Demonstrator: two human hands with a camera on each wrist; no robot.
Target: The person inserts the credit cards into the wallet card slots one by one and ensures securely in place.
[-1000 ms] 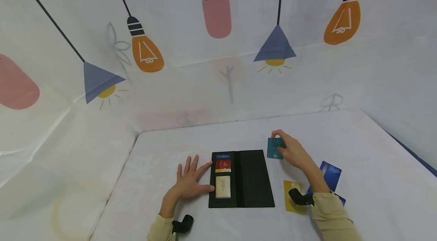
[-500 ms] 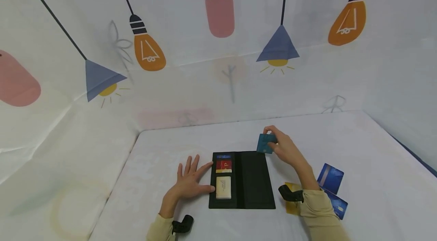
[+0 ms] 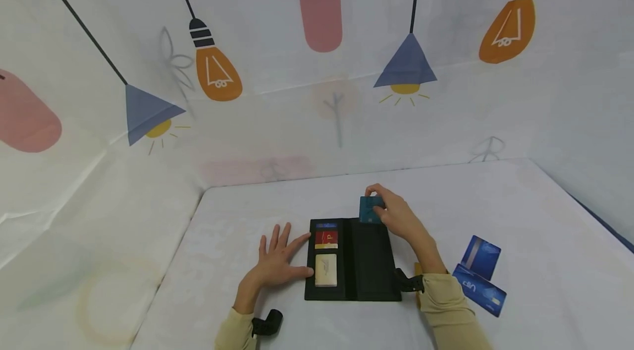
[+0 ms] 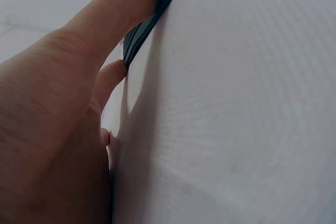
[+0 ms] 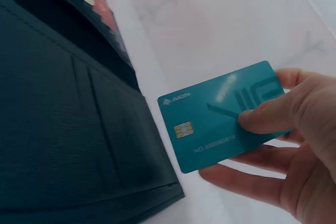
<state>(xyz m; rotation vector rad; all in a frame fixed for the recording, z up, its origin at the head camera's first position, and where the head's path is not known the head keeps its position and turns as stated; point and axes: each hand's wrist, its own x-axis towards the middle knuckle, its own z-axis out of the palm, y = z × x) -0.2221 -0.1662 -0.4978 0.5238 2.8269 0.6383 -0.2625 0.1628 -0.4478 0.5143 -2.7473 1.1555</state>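
Observation:
A black card wallet (image 3: 373,262) lies unfolded on the white table. My left hand (image 3: 274,269) rests beside it with fingers spread, its thumb and index fingertips at the wallet's left edge. Between thumb and fingers my right hand (image 3: 400,220) pinches a teal chip card (image 5: 220,121), held at the top edge of the wallet's right panel in the head view. The right wrist view shows the card's chip end facing the wallet. In the left panel sit a red card (image 3: 326,238), a cream card (image 3: 326,270) and a blue one whose upper strip shows.
Two overlapping blue cards, one striped (image 3: 481,257) and one with a chip (image 3: 479,289), lie right of the wallet. A yellow card (image 3: 418,270) is mostly hidden under the right forearm. A white wall printed with lamps (image 3: 321,14) stands behind the table.
My right hand has carried the teal card leftward, from beside the wallet to the top edge of its right panel. The blue cards have come into fuller view. The left hand stays put.

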